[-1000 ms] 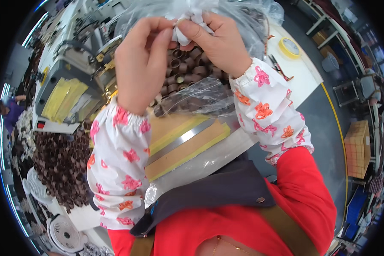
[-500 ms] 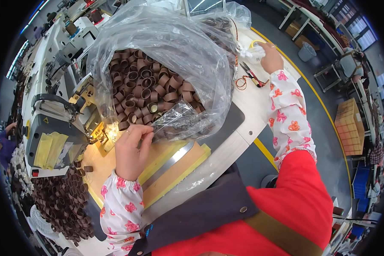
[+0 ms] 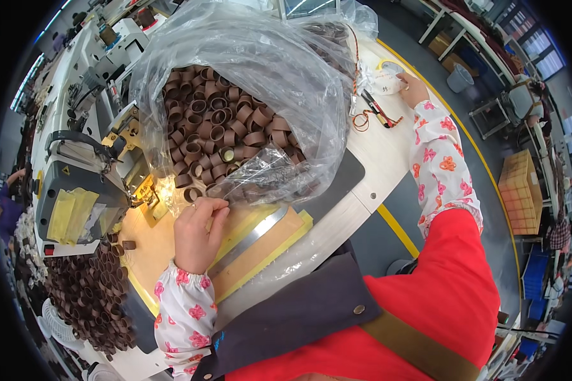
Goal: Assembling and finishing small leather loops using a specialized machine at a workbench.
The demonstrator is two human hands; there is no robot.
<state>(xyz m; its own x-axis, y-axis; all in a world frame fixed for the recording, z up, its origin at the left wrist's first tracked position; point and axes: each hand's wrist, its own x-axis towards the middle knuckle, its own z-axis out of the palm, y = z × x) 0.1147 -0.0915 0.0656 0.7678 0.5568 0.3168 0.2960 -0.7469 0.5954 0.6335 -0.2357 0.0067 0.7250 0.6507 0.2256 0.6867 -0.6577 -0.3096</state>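
My left hand is closed, thumb and fingers pressed together at the lower edge of a large clear plastic bag. What it pinches, if anything, is hard to make out. Just above its fingertips lies a brown ring. Inside the bag are many short brown tube-like rings. At the far right of the table, my right hand has its fingers curled on the edge of a white crumpled wrapper, partly hiding them. A yellow-edged tape roll sits beside it. Black-and-red snips lie nearby with a cord.
A sewing machine with a lit needle area stands on the left. Loose brown rings are heaped below it. A metal strip is taped on the tan board in front of me. Beyond the table's right edge stands a yellow crate.
My right hand has shifted right, toward the table edge, and the white wrapper has moved slightly with it. My left hand has drawn slightly down, exposing a ring above its fingertips.
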